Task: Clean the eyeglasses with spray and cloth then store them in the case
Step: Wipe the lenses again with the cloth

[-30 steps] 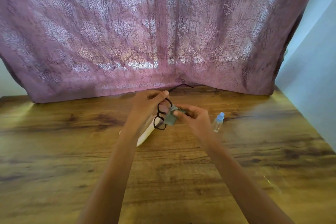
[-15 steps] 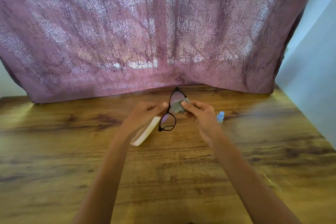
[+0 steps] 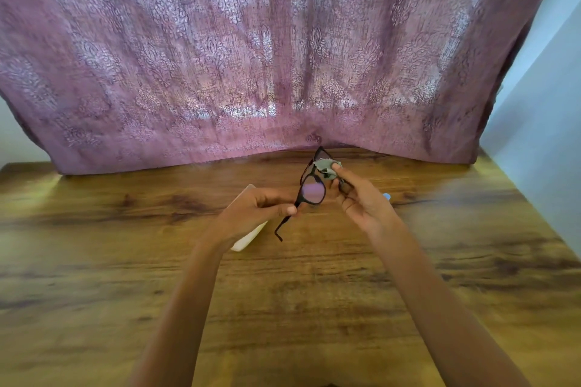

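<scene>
Black-framed eyeglasses (image 3: pixel 312 192) are held above the wooden table (image 3: pixel 314 292), turned on edge. My left hand (image 3: pixel 251 214) pinches the near corner of the frame at the hinge, and one temple arm hangs down below it. My right hand (image 3: pixel 361 201) presses a small grey-green cloth (image 3: pixel 327 166) onto the far lens. A cream glasses case (image 3: pixel 248 237) lies on the table, mostly hidden under my left hand. Only the blue cap of the spray bottle (image 3: pixel 386 197) shows behind my right hand.
A purple patterned curtain (image 3: pixel 283 56) hangs along the table's far edge. A pale wall (image 3: pixel 540 135) borders the table on the right.
The eyeglasses have turned, the near lens now facing me and a temple arm hanging down. My left hand shifted its grip to the frame's near corner. The cloth moved onto the far lens.
</scene>
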Demonstrator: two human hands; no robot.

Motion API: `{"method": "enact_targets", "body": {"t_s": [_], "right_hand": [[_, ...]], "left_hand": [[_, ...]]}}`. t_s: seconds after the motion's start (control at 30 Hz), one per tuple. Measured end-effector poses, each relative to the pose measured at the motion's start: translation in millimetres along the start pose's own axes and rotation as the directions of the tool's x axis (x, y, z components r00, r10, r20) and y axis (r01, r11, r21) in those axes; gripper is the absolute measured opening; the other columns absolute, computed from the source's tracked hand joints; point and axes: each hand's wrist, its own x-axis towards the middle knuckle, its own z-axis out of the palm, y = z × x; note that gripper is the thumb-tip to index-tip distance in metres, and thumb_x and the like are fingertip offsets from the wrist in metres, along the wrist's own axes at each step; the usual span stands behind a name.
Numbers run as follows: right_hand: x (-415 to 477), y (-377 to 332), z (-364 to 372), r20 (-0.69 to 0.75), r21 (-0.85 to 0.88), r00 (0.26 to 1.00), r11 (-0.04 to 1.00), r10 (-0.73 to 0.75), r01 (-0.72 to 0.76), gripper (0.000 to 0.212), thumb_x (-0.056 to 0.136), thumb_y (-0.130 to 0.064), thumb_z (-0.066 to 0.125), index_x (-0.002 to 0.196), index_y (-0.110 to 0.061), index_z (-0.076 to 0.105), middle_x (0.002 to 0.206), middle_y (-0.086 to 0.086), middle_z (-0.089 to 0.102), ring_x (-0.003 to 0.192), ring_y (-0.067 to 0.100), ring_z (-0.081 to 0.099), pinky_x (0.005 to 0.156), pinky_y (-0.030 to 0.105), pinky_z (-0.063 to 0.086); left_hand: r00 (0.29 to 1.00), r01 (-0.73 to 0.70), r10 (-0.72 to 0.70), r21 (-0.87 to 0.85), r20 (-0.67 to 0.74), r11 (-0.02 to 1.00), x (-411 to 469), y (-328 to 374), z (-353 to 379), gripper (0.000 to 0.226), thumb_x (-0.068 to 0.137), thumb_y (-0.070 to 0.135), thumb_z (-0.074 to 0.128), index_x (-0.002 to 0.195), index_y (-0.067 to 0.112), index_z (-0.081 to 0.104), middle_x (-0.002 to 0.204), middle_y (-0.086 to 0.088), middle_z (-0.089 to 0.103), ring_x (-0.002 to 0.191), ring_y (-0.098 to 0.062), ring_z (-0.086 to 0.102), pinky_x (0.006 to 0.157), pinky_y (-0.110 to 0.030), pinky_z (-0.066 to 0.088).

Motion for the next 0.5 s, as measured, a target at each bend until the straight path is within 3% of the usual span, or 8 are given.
{"method": "enact_targets", "body": {"t_s": [0.13, 0.3, 0.43, 0.5], "right_hand": [[-1.1, 3.6, -7.3, 0.027, -0.147, 1.0, 0.989, -0.011, 0.015, 0.018, 0.089, -0.011, 0.067, 0.103, -0.001, 0.069, 0.088, 0.009, 0.074, 0.073, 0.013, 0.07, 0.065, 0.021, 0.059], [-13.0, 9.4, -14.1, 0.094, -0.188, 0.995, 0.982, 0.025, -0.007, 0.035, 0.085, -0.014, 0.068, 0.115, 0.004, 0.063, 0.103, 0.014, 0.072, 0.085, 0.018, 0.072, 0.074, 0.024, 0.06], [-23.8, 18.6, -7.5, 0.152, -0.171, 0.988, 0.985, 0.006, 0.02, 0.043, 0.075, -0.013, 0.073, 0.115, 0.001, 0.063, 0.107, 0.015, 0.071, 0.093, 0.024, 0.071, 0.076, 0.025, 0.06], [-26.9, 22.7, -1.5, 0.146, -0.165, 0.989, 0.985, -0.029, 0.053, 0.037, 0.071, -0.011, 0.075, 0.106, -0.003, 0.063, 0.1, 0.012, 0.073, 0.09, 0.021, 0.072, 0.07, 0.023, 0.06]], "left_hand": [[0.998, -0.008, 0.005, -0.055, -0.058, 0.998, 7.5, 3.5, 3.5, 0.022, 0.08, 0.04, 0.071, 0.091, 0.022, 0.076, 0.096, -0.001, 0.076, 0.1, -0.011, 0.067, 0.084, -0.013, 0.047], [0.967, 0.04, -0.081, -0.17, -0.241, 0.985, 18.6, 9.9, 12.9, 0.009, 0.077, 0.024, 0.073, 0.076, 0.031, 0.078, 0.086, 0.011, 0.076, 0.087, 0.003, 0.067, 0.07, -0.005, 0.047], [0.954, 0.042, -0.102, -0.209, -0.281, 0.977, 25.9, 12.2, 18.3, 0.021, 0.077, 0.023, 0.073, 0.094, 0.011, 0.075, 0.099, -0.01, 0.073, 0.098, -0.015, 0.066, 0.089, -0.024, 0.049], [0.949, 0.062, -0.132, -0.241, -0.286, 0.969, 28.0, 13.8, 20.5, 0.019, 0.079, 0.021, 0.072, 0.095, 0.01, 0.074, 0.098, -0.009, 0.072, 0.098, -0.016, 0.065, 0.093, -0.028, 0.047]]}}
